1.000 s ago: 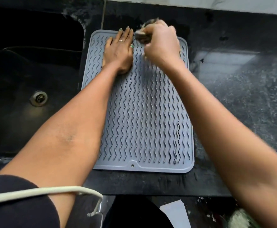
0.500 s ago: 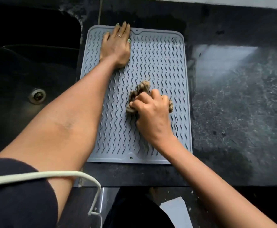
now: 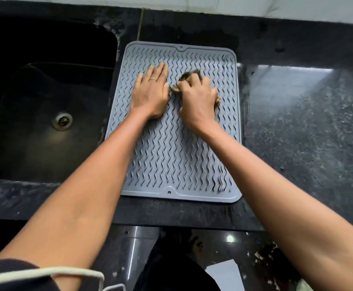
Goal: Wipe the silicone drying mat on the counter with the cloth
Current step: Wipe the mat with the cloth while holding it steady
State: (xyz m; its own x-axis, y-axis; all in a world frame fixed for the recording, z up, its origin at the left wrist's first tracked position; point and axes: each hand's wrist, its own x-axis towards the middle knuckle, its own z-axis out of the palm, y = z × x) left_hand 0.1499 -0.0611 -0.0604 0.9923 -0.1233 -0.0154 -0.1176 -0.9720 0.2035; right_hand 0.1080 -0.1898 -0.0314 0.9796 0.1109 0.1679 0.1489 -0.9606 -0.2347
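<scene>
The silicone drying mat (image 3: 172, 131) lies flat on the dark stone table (image 3: 305, 131), just beside the sink (image 3: 45, 97), with its long side running away from the person. It is grey, thin and ribbed with wavy ridges, and has 2 small holes, 1 at the middle of each short edge. It looks light, soft and floppy, so it would likely creep or buckle under a sideways rub unless pinned down. The ridges probably grip fabric a little, so strokes along their run should glide more easily than strokes across them.

The cloth (image 3: 189, 77) sits on the far half of the mat, a brownish, bunched wad that looks limp and easy to squeeze. The right hand (image 3: 197, 99) has its fingers curled round it, gripping it against the ribs; only its far edge and a bit by the wrist show. Bunched like this, it covers a narrow strip per pass, so many overlapping passes seem needed.

The left hand (image 3: 150, 91) lies flat just beside it, fingers straight and spread, palm pressing the mat to hold it in place. That seems the sensible hold: pressing down rather than pinching an edge, which would lift the soft sheet.
</scene>
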